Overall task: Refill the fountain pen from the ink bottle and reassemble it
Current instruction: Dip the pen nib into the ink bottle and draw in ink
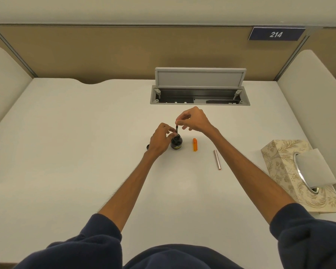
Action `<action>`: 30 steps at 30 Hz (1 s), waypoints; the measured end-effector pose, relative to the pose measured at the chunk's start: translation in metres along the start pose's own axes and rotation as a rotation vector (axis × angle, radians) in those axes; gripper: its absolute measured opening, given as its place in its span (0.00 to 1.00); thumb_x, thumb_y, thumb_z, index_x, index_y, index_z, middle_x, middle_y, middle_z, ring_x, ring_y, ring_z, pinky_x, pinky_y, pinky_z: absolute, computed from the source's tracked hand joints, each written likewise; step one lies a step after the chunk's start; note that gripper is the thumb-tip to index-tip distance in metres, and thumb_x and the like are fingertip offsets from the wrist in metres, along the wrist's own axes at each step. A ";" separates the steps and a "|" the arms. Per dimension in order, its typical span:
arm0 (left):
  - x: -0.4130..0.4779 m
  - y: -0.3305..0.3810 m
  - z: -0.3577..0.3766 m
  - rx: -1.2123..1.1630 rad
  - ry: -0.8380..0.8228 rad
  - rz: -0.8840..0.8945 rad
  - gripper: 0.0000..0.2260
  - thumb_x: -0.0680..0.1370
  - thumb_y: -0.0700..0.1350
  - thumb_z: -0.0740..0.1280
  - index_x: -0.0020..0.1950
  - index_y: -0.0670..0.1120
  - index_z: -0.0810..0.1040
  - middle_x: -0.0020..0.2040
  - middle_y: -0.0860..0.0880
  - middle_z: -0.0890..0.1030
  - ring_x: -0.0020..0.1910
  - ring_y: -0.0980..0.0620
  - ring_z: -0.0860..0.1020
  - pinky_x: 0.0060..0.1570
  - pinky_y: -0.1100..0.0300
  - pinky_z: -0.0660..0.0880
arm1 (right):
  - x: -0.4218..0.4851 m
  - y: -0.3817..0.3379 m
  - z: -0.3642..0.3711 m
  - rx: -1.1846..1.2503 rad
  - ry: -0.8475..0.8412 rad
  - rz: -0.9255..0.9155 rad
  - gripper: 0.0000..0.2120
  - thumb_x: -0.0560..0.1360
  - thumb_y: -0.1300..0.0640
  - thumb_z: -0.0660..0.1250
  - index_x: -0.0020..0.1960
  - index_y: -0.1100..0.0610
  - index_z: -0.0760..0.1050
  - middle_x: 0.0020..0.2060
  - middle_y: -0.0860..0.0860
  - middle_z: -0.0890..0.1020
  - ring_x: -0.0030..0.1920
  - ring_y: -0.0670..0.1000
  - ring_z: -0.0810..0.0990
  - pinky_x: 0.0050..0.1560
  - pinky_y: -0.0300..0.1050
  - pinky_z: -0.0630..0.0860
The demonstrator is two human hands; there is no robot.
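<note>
2 hands: right hand (194, 120) fingers pinch 1 converter (177, 127) over 1 ink bottle (176, 143); left hand (159, 139) fingers steady it.

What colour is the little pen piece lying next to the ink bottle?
Orange pen piece, seen best in the head view.

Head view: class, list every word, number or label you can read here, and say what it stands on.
"214": white digits on the dark blue sign fixed to the top of the desk's back partition, upper right.
Yellowish label on the ink bottle: too small and blurred to read.
</note>
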State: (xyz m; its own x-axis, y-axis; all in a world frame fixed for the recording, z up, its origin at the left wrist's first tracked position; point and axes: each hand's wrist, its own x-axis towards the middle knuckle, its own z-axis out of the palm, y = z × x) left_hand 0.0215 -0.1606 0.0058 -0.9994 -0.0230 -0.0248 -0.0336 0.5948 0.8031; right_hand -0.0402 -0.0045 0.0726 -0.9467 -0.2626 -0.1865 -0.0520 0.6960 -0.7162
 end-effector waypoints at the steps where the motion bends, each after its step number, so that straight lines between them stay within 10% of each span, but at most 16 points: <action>1: 0.000 -0.001 0.000 0.001 -0.003 -0.002 0.09 0.79 0.49 0.67 0.55 0.46 0.80 0.58 0.49 0.76 0.54 0.50 0.77 0.51 0.53 0.73 | 0.000 0.000 0.001 -0.007 0.016 0.000 0.11 0.74 0.54 0.74 0.53 0.59 0.84 0.48 0.56 0.86 0.43 0.53 0.86 0.46 0.48 0.83; 30: -0.002 0.004 0.000 0.003 -0.002 0.000 0.06 0.79 0.47 0.67 0.53 0.47 0.80 0.58 0.49 0.77 0.54 0.50 0.78 0.49 0.55 0.71 | -0.008 -0.009 0.002 -0.296 0.142 -0.133 0.11 0.76 0.51 0.70 0.52 0.57 0.85 0.45 0.54 0.86 0.43 0.51 0.82 0.46 0.43 0.79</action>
State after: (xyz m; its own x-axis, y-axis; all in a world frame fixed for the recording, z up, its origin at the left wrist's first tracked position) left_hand 0.0230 -0.1582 0.0086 -0.9994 -0.0215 -0.0253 -0.0332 0.5972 0.8014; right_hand -0.0311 -0.0101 0.0795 -0.9591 -0.2831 0.0056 -0.2481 0.8309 -0.4980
